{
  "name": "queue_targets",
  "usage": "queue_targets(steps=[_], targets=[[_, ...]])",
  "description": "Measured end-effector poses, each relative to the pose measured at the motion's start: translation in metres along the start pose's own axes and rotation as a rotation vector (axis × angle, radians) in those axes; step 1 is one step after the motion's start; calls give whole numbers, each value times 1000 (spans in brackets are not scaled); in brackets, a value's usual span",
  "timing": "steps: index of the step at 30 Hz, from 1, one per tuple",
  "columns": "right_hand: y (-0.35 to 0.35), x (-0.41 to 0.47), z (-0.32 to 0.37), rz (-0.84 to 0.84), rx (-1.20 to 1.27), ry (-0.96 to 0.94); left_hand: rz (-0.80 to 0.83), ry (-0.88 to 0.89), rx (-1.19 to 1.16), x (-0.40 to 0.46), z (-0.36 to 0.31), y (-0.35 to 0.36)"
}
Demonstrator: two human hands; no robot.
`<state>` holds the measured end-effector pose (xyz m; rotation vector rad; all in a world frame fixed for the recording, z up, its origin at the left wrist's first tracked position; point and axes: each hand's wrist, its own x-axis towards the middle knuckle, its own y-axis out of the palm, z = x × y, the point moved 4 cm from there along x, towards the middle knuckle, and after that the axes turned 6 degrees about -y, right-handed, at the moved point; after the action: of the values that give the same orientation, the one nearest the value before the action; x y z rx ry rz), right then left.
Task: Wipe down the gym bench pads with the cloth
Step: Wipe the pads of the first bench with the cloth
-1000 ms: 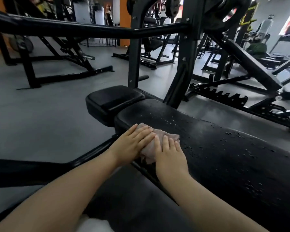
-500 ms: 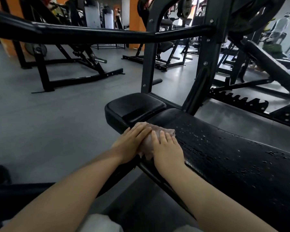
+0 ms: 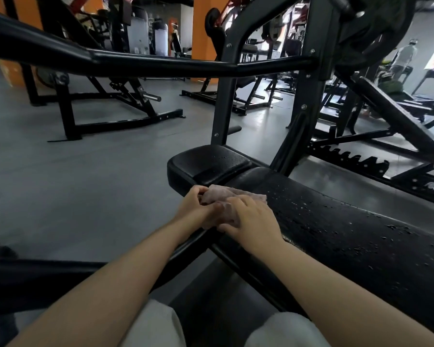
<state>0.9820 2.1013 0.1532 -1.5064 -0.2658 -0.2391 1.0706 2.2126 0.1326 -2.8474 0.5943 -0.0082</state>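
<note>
Both hands grip the bunched pinkish cloth (image 3: 232, 202) at the near-left end of the long bench pad (image 3: 348, 229), left hand (image 3: 198, 209) curled round its left edge, right hand (image 3: 251, 219) clutching it from above.

Long black bench pad (image 3: 348, 236) w/ water droplets, pink cloth (image 3: 232, 196) at its near-left end, small seat pad (image 3: 208, 160) adjoining
</note>
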Motion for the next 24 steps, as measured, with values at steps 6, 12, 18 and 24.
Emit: queue_targets(steps=[6,12,18,24], targets=[[-22,6,6,-158,290,166,29,-53,-268,-15,-30,3],[-54,7,-17,-264,582,274,-45,179,-123,-25,-61,-1],[-89,1,-22,-204,725,198,-138,380,300,-31,-72,-6],[-106,-17,-31,-172,733,246,124,342,147,-50,-94,-1]])
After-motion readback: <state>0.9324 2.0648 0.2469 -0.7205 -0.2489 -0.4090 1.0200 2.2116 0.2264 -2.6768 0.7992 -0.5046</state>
